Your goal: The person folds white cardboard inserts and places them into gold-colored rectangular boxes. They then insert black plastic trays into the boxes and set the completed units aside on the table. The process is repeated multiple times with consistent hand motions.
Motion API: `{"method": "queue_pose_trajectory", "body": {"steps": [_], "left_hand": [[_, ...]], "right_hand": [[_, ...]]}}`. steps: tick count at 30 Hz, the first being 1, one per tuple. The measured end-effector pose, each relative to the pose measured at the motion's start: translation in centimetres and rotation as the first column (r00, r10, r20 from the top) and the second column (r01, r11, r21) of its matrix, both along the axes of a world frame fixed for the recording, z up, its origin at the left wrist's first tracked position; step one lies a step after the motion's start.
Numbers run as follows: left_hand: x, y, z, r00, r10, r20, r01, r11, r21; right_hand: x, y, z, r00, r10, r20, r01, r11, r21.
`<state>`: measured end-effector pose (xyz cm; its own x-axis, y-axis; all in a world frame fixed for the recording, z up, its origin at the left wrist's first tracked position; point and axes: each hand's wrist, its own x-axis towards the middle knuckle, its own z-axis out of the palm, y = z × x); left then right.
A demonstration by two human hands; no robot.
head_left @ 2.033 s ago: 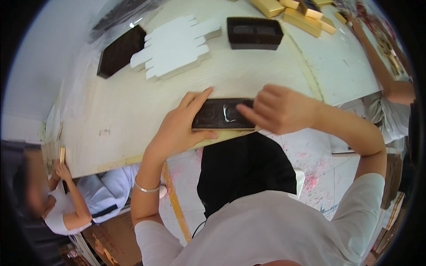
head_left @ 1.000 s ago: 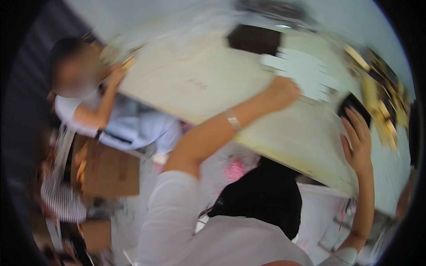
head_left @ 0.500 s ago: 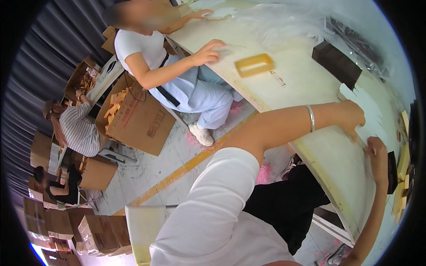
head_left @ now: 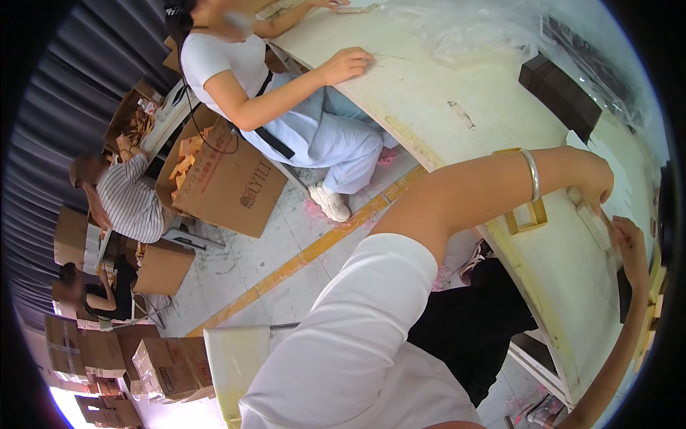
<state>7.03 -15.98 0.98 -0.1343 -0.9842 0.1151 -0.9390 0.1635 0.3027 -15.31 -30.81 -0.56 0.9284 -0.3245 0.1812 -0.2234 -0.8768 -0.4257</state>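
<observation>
My left hand [head_left: 594,177], with a silver bangle on its wrist, is bent over the table's right part, fingers closed at one end of a pale, narrow box-like piece [head_left: 592,223]. Close by, my right hand [head_left: 630,250] has its fingertips curled against the other side of the same piece. The fingers partly cover it, so its exact kind is unclear. A yellow rectangular frame [head_left: 527,227] lies on the table, partly hidden behind my left forearm. White sheets [head_left: 629,171] lie just beyond my left hand.
A dark brown box [head_left: 561,94] sits on the pale table [head_left: 400,93], near clear plastic film [head_left: 471,28]. A seated co-worker in white [head_left: 229,79] rests a hand on the table edge. Large cartons [head_left: 232,182] stand behind; yellow pieces [head_left: 650,314] lie at the far right.
The yellow frame has gone from the table's middle to beside my left forearm. A pale piece now shows between my hands. The view has shifted slightly.
</observation>
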Motion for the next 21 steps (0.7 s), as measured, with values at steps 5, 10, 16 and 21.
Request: {"method": "queue_pose_trajectory", "body": {"steps": [5, 10, 16, 21], "left_hand": [[-2.3, 6.3, 3.4, 0.908, 0.17, 0.384, 0.054, 0.859, -0.509], [-10.0, 16.1, -0.4, 0.993, -0.107, -0.043, 0.06, 0.798, -0.6], [-11.7, 16.8, -2.6, 0.975, 0.088, -0.204, -0.146, 0.946, -0.29], [-11.7, 17.4, -3.3, 0.998, -0.013, -0.063, -0.017, 0.89, -0.456]], "right_hand": [[0.1, 5.9, 3.1, 0.951, 0.105, 0.291, 0.126, 0.728, -0.674], [-9.1, 16.7, 2.0, 0.946, 0.123, 0.301, -0.074, 0.983, -0.17], [-7.5, 19.5, -0.3, 0.967, 0.089, 0.24, 0.0, 0.938, -0.347], [-8.5, 20.1, -1.9, 0.958, 0.164, 0.234, -0.087, 0.947, -0.308]]}}
